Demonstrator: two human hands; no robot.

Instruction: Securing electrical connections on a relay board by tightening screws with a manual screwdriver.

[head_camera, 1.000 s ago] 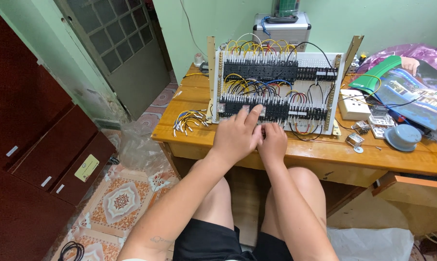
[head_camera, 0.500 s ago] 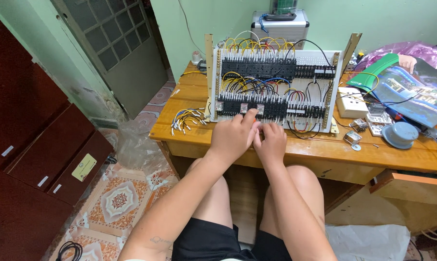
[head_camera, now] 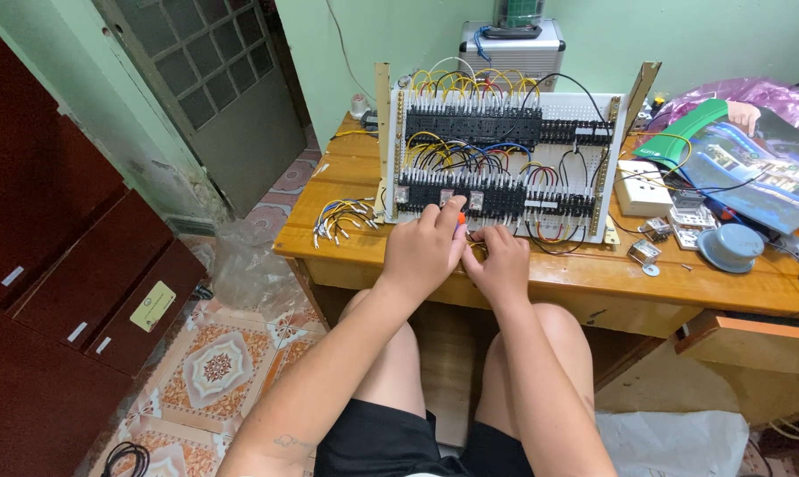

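A white wiring panel (head_camera: 612,124) stands upright on the wooden desk (head_camera: 541,278), carrying rows of black terminal blocks (head_camera: 470,128) and many yellow, black, blue and red wires. My left hand (head_camera: 424,252) is at the panel's lower row of blocks, closed around a small tool with an orange handle (head_camera: 460,218). My right hand (head_camera: 503,263) sits right beside it, touching it. Its fingers are curled on a thin yellow wire (head_camera: 477,243) at the panel's bottom edge. What the fingertips do is hidden behind both hands.
A bundle of loose cut wires (head_camera: 342,216) lies on the desk's left end. To the right are a white socket box (head_camera: 640,187), small relays (head_camera: 647,252), a grey round cap (head_camera: 728,247) and a booklet (head_camera: 753,172). A dark cabinet (head_camera: 55,265) stands left, and a drawer (head_camera: 753,344) is open lower right.
Both hands have slid slightly down from the lower terminal row toward the panel's bottom edge. The orange tool handle now shows above my left fingers.
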